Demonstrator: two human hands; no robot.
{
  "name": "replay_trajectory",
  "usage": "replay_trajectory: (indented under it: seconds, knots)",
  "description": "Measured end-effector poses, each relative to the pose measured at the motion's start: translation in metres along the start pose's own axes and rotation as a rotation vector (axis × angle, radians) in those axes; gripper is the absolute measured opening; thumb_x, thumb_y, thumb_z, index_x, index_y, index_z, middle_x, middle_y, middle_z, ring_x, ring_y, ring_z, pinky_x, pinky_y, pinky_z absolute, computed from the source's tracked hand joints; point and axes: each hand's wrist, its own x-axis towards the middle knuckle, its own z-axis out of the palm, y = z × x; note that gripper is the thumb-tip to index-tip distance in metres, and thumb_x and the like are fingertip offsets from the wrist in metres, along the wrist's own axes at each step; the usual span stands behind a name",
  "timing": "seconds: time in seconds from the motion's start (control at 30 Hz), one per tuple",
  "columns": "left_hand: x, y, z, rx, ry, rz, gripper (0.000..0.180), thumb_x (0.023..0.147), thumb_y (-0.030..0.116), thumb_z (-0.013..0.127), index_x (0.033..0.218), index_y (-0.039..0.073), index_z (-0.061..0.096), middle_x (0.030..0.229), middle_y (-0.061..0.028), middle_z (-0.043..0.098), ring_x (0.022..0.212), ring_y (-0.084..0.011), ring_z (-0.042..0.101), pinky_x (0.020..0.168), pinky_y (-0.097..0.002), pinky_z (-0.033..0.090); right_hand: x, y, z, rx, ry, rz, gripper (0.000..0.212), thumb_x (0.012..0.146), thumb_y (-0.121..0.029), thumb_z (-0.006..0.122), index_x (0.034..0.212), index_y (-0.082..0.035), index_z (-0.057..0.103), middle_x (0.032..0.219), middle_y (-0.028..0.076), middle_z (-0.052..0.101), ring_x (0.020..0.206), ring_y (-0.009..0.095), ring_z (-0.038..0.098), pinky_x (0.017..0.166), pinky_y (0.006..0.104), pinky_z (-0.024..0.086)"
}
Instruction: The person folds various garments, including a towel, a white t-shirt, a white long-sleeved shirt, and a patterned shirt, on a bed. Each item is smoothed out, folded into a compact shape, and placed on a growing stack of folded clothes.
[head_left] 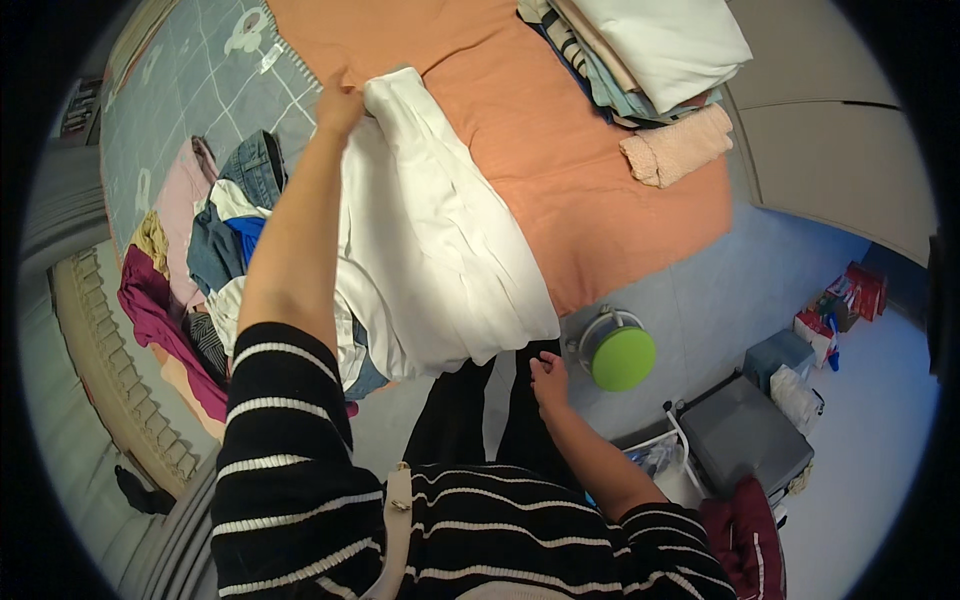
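Note:
A white garment [430, 210] lies spread lengthwise over the near edge of the bed, its lower end hanging beside my legs. My left hand [340, 108] reaches to its far left corner, with the fingers closed at the cloth's edge. Just below the near right corner of the garment is my right hand [549, 382], its fingers loosely bent and apart, holding nothing. To the left, partly behind my left forearm, is a loose heap of clothes, with a denim piece [255, 168], a pink piece [187, 215] and a dark magenta piece [165, 325].
An orange sheet [590, 220] and a grey patterned cover [190, 75] lie on the bed. Folded clothes [655, 55] are stacked at far right, beside a rolled peach cloth [678, 147]. A green-topped stool [623, 358] and a grey box [745, 430] stand on the floor, right.

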Motion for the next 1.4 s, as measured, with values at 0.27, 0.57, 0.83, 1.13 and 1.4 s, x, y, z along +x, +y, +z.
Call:
replay_trajectory:
  seconds: [0.27,0.57,0.83,1.13,1.4]
  knots:
    - [-0.179,-0.056,0.009,-0.184,0.060,0.069,0.047,0.083,0.010,0.061,0.127,0.002,0.047,0.114,-0.0136,0.058,0.093,-0.0209,0.060,0.080,-0.0305,0.049,-0.005,-0.069,0.030,-0.213,-0.144,-0.604,0.021,0.082,-0.014,0.063,0.098,-0.001,0.061,0.086,0.011,0.063,0.075,0.024,0.061,0.071,0.0338,0.049]
    - [-0.391,-0.057,-0.032,0.113,0.196,0.028,0.054,0.076,0.006,0.062,0.126,-0.002,0.042,0.127,-0.0257,0.041,0.119,-0.0405,0.037,0.103,-0.0455,0.028,0.039,-0.218,0.093,-0.473,-0.324,-1.081,0.027,0.083,-0.011,0.061,0.108,-0.003,0.059,0.098,0.015,0.060,0.082,0.028,0.060,0.076,0.0372,0.049]
    - [-0.425,-0.088,-0.027,0.320,0.314,-0.415,0.056,0.073,0.018,0.072,0.119,-0.003,0.048,0.114,-0.0230,0.053,0.108,-0.0362,0.049,0.095,-0.0409,0.037,0.033,-0.273,0.165,-0.441,-0.611,-0.994,0.020,0.082,-0.012,0.061,0.100,-0.002,0.063,0.090,0.015,0.065,0.080,0.026,0.064,0.072,0.0331,0.051]
    - [-0.440,-0.096,-0.025,-0.070,0.387,-0.471,0.015,0.075,0.009,0.065,0.084,0.001,0.056,0.088,-0.0167,0.062,0.068,-0.0273,0.061,0.060,-0.0349,0.047,0.012,-0.335,0.328,-0.834,-0.628,-1.236,0.050,0.080,-0.028,0.064,0.124,-0.008,0.050,0.104,0.021,0.064,0.097,0.036,0.062,0.084,0.0405,0.049]
    - [-0.442,-0.049,-0.036,-0.168,0.408,-0.284,0.014,0.083,0.007,0.064,0.091,0.003,0.053,0.090,-0.0160,0.067,0.074,-0.0223,0.065,0.064,-0.0305,0.049,0.044,-0.386,0.378,-1.240,-0.464,-1.271,0.045,0.085,-0.047,0.055,0.106,-0.008,0.065,0.103,0.019,0.066,0.099,0.033,0.062,0.086,0.0396,0.048]
